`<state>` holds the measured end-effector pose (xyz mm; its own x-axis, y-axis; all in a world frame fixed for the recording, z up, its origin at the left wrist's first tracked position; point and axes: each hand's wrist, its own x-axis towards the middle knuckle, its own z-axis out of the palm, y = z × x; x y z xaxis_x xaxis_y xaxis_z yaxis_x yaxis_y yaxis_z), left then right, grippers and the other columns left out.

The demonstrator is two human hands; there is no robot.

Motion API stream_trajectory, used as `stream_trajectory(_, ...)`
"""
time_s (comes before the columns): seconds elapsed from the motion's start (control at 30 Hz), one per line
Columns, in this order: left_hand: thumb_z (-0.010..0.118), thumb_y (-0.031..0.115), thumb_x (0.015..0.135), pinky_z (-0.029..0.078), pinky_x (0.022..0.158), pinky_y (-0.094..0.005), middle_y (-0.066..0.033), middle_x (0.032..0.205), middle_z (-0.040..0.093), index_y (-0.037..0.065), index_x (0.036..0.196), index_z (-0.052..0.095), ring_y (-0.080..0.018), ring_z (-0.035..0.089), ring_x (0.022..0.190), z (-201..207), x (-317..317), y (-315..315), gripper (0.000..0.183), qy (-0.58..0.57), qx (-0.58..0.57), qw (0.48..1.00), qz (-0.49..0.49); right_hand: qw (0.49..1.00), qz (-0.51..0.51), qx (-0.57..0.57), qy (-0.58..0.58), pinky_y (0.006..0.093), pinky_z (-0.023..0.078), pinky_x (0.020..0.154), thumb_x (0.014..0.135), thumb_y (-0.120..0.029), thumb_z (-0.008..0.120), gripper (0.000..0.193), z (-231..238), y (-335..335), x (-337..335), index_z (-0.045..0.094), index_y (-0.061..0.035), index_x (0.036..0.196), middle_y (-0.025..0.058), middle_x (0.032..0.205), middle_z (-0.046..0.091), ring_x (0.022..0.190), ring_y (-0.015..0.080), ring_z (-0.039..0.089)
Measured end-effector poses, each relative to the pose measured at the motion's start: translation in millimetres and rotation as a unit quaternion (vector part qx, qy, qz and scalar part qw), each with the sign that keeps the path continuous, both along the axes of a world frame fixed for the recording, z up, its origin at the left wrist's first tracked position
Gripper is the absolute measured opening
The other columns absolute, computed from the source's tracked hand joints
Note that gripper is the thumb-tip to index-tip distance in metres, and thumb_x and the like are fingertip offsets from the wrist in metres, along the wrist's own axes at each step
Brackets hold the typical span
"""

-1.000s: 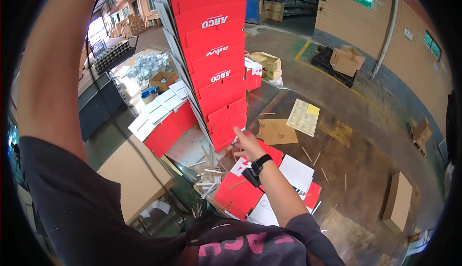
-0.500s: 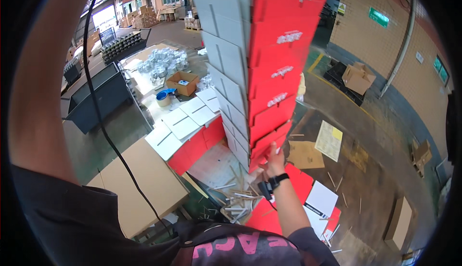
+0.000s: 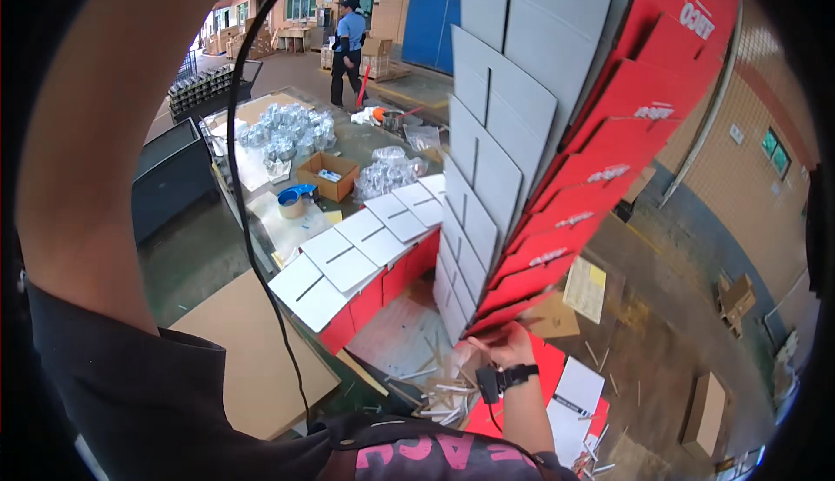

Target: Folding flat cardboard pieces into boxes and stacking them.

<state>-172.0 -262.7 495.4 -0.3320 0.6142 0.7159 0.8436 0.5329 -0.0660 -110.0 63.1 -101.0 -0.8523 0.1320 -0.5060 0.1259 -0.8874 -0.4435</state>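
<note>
A tall stack of overlapping red and white folded cartons (image 3: 497, 142) rises in front of me and leans to the right, its top cut off by the picture's upper edge. My right hand (image 3: 511, 347) grips the stack's lower end, with its fingers curled beneath the red bottom edge. That wrist wears a black strap with a small device. My left arm (image 3: 78, 150) reaches straight up along the left side; its hand is out of the picture. Left of the stack, a row of similar cartons (image 3: 357, 246) lies fanned out, with slotted white panels on top and red sides.
Loose thin strips (image 3: 444, 394) lie below my right hand, beside flat red and white cartons (image 3: 574, 385). Beyond are an open brown box (image 3: 329, 175), a tape roll (image 3: 291, 203) and bagged clear parts (image 3: 287, 129). A cable (image 3: 235, 142) hangs in front; a person (image 3: 350, 42) stands farther back.
The stack has swung from upright to leaning right, spreading its layers. My right hand is slightly lower, still at its bottom end. A person has come into view at the back.
</note>
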Motion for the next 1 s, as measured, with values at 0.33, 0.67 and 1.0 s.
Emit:
stream_trajectory(0.33,0.067,0.021,0.091,0.05,0.092,-0.0347,-0.012,0.121,0.064,-0.001,0.134,0.053,-0.0195,0.063,0.107,-108.7,21.1,-155.0,0.05,-0.248,0.219,0.943,0.017,0.929,-0.041,0.316,0.187,0.0521,0.057,0.069,0.095,-0.038,0.052,0.037,156.7,200.4,-123.6,0.06,-0.0158,0.122,0.0108,0.108,0.07,0.091,0.0313,0.07)
stream_trajectory(0.67,0.067,0.004,0.09,0.047,0.099,-0.0404,-0.0136,0.133,0.057,-0.002,0.138,0.048,-0.0257,0.057,0.12,-556.7,57.2,-283.1,0.052,-0.383,0.396,0.821,0.151,0.829,-0.215,0.493,0.153,0.0454,0.053,0.047,0.086,-0.013,0.048,0.026,168.0,155.9,-331.0,0.06,-0.0112,0.108,0.0052,0.079,0.061,0.064,0.0208,0.06)
stream_trajectory(1.0,0.068,0.006,0.088,0.047,0.098,-0.0383,-0.0141,0.124,0.063,-0.001,0.13,0.056,-0.0252,0.059,0.115,-543.4,-23.4,-161.4,0.043,-0.567,0.201,0.794,0.091,0.67,-0.228,0.699,0.101,0.0441,0.052,0.083,0.088,-0.015,0.056,0.072,0.7,249.5,-389.3,0.028,-0.0033,0.153,0.0238,0.111,0.068,0.097,0.0359,0.067)
